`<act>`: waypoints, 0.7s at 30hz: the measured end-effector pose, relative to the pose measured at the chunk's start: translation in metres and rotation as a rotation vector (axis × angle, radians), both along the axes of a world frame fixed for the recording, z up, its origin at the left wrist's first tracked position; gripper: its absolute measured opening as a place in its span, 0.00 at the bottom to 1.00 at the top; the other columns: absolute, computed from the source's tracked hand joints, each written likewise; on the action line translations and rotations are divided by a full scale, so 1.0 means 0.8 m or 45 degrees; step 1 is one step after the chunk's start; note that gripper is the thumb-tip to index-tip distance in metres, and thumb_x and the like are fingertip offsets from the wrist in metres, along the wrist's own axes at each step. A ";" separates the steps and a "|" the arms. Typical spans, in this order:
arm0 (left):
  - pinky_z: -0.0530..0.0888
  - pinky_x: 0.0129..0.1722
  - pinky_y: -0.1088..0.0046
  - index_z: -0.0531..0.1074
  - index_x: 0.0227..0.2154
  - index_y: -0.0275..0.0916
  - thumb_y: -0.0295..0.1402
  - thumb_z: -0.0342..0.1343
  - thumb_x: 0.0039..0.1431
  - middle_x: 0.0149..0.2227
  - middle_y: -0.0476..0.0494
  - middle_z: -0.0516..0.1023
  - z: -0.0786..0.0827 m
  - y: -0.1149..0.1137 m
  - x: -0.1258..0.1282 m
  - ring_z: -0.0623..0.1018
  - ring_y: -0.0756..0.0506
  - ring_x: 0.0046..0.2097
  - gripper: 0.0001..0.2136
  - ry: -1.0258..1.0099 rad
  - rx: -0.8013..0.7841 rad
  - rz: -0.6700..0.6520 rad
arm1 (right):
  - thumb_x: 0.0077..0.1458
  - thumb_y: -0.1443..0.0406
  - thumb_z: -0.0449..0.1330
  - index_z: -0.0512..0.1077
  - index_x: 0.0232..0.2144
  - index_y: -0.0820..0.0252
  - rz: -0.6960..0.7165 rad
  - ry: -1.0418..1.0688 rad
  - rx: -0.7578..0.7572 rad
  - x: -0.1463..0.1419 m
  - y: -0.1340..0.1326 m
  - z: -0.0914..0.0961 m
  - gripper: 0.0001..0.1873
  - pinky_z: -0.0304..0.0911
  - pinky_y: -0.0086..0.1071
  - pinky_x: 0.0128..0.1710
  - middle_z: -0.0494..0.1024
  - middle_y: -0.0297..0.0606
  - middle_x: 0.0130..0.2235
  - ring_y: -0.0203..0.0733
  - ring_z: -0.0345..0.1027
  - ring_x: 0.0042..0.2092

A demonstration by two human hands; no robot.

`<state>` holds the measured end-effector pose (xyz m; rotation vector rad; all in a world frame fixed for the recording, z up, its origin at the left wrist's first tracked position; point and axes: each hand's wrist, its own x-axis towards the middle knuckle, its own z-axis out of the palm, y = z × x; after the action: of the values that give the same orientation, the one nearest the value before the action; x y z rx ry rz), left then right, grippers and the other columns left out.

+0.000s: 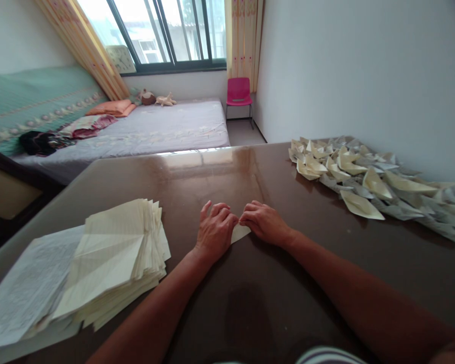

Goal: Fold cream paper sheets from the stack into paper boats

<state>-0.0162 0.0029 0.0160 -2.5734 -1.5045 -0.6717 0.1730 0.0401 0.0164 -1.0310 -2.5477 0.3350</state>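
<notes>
A small folded piece of cream paper (pixel 240 233) lies on the brown table between my hands, its upper part covered by my fingers. My left hand (pixel 215 227) grips its left side, fingers bent and the little finger lifted away. From the right, my right hand (pixel 266 222) pinches the upper edge with its fingertips close together. Both hands nearly meet over the paper. To the left of my left forearm lies a thick stack of cream lined sheets (pixel 106 247), the top one creased.
Printed white sheets (pixel 34 283) stick out left of the stack. Folded paper boats (pixel 358 205) crowd the table's right side along the wall. Beyond the glossy table (pixel 197 177) are a bed (pixel 185 121), a pink chair (pixel 238 92) and a window.
</notes>
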 end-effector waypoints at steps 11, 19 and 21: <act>0.60 0.58 0.58 0.72 0.44 0.44 0.35 0.53 0.62 0.45 0.43 0.74 -0.002 0.009 -0.011 0.69 0.42 0.52 0.09 -0.198 0.003 0.092 | 0.61 0.63 0.54 0.75 0.31 0.56 -0.099 0.118 -0.033 0.010 0.009 -0.006 0.11 0.59 0.31 0.39 0.74 0.38 0.34 0.39 0.65 0.40; 0.71 0.46 0.65 0.74 0.40 0.42 0.37 0.54 0.59 0.38 0.45 0.77 -0.019 0.031 -0.042 0.74 0.43 0.44 0.09 -0.603 -0.207 0.393 | 0.58 0.63 0.56 0.77 0.30 0.59 -0.289 0.402 -0.246 0.031 0.038 -0.023 0.11 0.60 0.30 0.35 0.75 0.38 0.33 0.37 0.67 0.34; 0.71 0.44 0.66 0.75 0.38 0.42 0.38 0.54 0.59 0.36 0.45 0.77 -0.020 0.033 -0.044 0.75 0.44 0.42 0.09 -0.670 -0.241 0.383 | 0.58 0.63 0.56 0.78 0.30 0.59 -0.281 0.396 -0.267 0.033 0.039 -0.025 0.11 0.60 0.30 0.35 0.75 0.37 0.33 0.37 0.67 0.33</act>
<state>-0.0512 0.0293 0.0000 -2.3155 -2.1427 -1.2860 0.1991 0.0714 -0.0036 -1.2159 -2.1333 0.6552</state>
